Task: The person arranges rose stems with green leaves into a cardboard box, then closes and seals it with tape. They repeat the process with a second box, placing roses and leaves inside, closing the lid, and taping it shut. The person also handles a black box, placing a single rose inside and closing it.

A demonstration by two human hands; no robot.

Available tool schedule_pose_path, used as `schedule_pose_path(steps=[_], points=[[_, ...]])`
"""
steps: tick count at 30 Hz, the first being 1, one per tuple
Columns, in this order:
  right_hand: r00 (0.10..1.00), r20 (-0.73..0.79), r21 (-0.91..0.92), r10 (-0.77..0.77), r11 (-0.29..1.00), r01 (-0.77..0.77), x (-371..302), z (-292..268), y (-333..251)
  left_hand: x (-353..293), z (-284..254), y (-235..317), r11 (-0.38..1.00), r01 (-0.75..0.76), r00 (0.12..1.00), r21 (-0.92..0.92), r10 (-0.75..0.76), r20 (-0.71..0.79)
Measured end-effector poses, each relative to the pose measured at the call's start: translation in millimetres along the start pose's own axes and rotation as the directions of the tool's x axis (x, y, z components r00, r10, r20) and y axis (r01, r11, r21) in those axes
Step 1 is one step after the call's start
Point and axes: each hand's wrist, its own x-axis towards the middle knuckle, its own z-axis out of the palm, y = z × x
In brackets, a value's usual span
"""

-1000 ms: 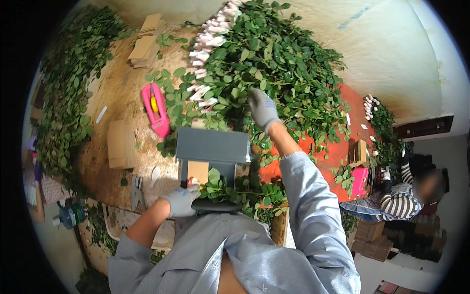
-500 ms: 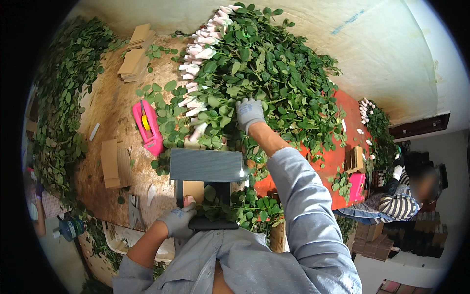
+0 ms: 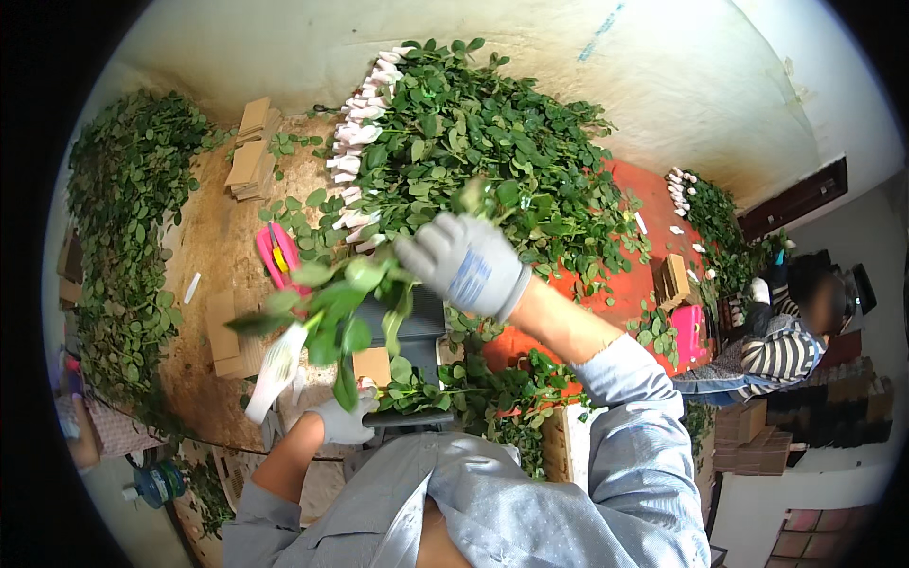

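Observation:
In my gloved right hand (image 3: 466,267) is a rose stem, held above the dark grey stand. Its leaves (image 3: 346,308) hang to the left, and the bud end in a white sleeve (image 3: 276,374) points down toward me. My gloved left hand (image 3: 343,418) is curled at the left of the stand's black front ledge (image 3: 409,417); what its fingers hold is hidden. A small cardboard piece (image 3: 371,365) and leafy stems (image 3: 445,393) lie at the stand. Beyond is a large pile of leafy roses (image 3: 502,142), their white-sleeved buds (image 3: 355,137) lined up on the left.
A pink tape dispenser (image 3: 276,254) and cardboard stacks (image 3: 250,168) are on the worn wooden table (image 3: 204,260). More foliage (image 3: 128,246) covers the far left. At right, a person in a striped top (image 3: 772,358) works by a pink dispenser (image 3: 688,333) on the red surface (image 3: 620,312).
My right hand has come back from the pile toward me, bringing a rose with it over the stand. My left hand stays by the ledge. The view has shifted slightly.

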Motion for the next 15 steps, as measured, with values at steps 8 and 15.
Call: schedule_pose_path(steps=[8, 15], points=[[0.955, 0.268, 0.078, 0.125, 0.985, -0.151, -43, 5, -108, 6, 0, 7, 0.994, 0.112, 0.992, -0.012, -0.111, 0.062], [0.713, 0.678, 0.034, 0.176, 0.962, -0.269, -105, 117, -148, -2, -5, 7, 0.98, 0.196, 0.961, -0.007, -0.191, 0.198]])
